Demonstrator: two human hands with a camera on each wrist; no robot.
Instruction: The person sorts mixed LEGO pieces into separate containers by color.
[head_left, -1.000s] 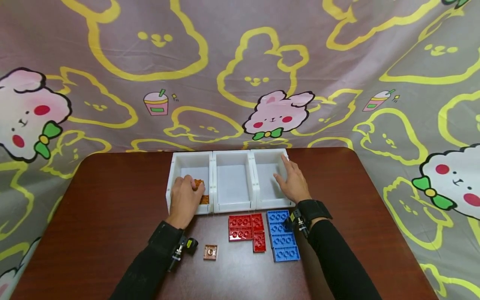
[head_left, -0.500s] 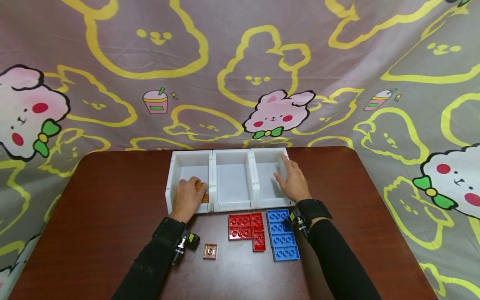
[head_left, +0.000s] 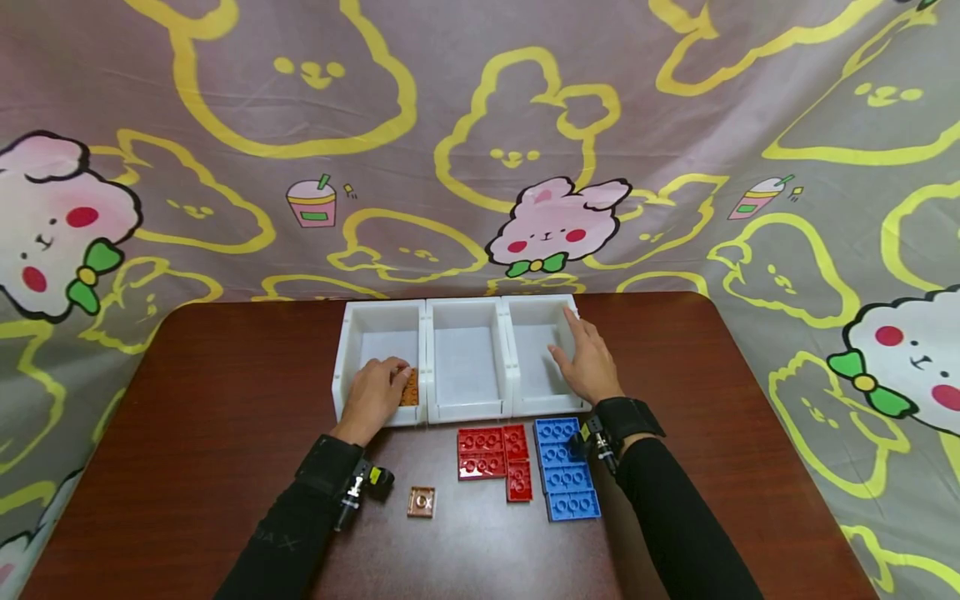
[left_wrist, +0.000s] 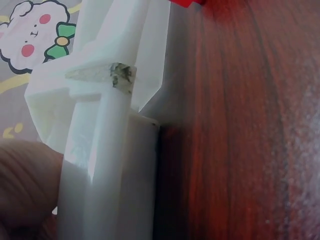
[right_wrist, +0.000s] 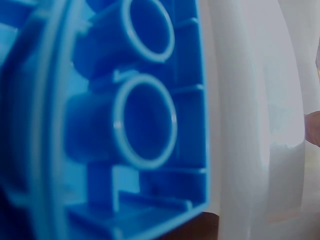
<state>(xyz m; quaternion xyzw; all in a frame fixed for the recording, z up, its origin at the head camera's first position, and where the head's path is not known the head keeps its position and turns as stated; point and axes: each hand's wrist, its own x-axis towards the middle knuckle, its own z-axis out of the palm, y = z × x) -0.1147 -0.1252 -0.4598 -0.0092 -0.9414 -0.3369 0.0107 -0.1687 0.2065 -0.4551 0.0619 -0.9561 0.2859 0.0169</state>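
Left hand (head_left: pixel 373 393) lay over the front wall of the left white bin (head_left: pixel 347 342), fingers curled down onto an orange brick plate (head_left: pixel 409 388) at the bin's front right corner; whether the fingers pinched the plate or only rested on it could not be told. Right hand (head_left: pixel 587 365) rested flat on the right white bin (head_left: pixel 567 310), fingers straight and slightly spread, thumb inside the compartment, holding nothing. Middle white bin (head_left: pixel 467 307) sat between the two, walls touching. In front of the bins on the brown table (head_left: pixel 187 400): a small tan square plate (head_left: pixel 422 502) near the left wrist, a group of red plates (head_left: pixel 491 456), and just beside them a column of blue plates (head_left: pixel 566 481), studs down. Right wrist view showed a blue plate underside (right_wrist: pixel 130 120) against the bin's white wall (right_wrist: pixel 245 125).
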